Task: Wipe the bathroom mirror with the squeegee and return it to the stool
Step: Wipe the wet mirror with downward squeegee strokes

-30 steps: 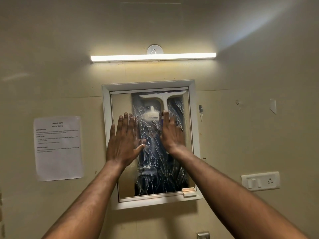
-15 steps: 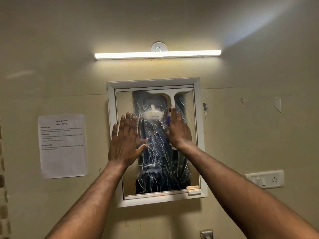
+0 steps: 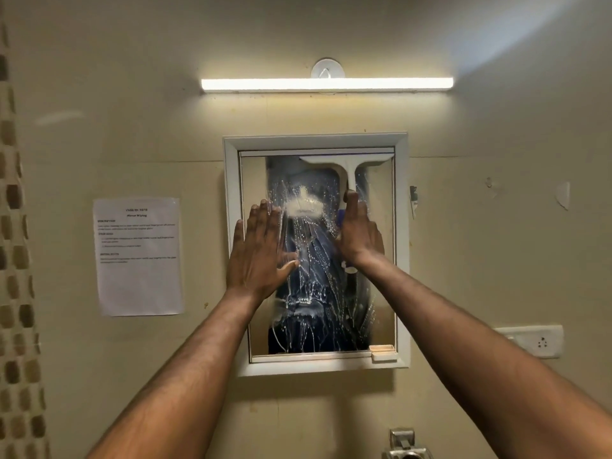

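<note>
Right hand wrapped around the handle of the white squeegee, index finger stretched up along the stem, back of the hand toward the camera. Handle mostly hidden behind the palm; a small pale bit showing below the wrist. Blade horizontal, pressed at the very top of the mirror, just under the upper edge of the white frame, spanning roughly the right-hand half of the glass and more.

Left hand empty, spread flat with fingers together and thumb out, laid on the left part of the glass and overlapping the inner edge of the frame. Both forearms bare, reaching up from the bottom corners.

Glass covered with white foam streaks running down the middle, a thicker blob of foam between the two hands, nearer the fingertips. Dark reflection behind the streaks, detail unclear. Small cream block on the lower right corner of the frame.

Lit tube light on the wall above the mirror, printed paper sheet taped to the left, white switch and socket plate to the lower right, metal tap fitting at the bottom edge. Stool nowhere among these.
</note>
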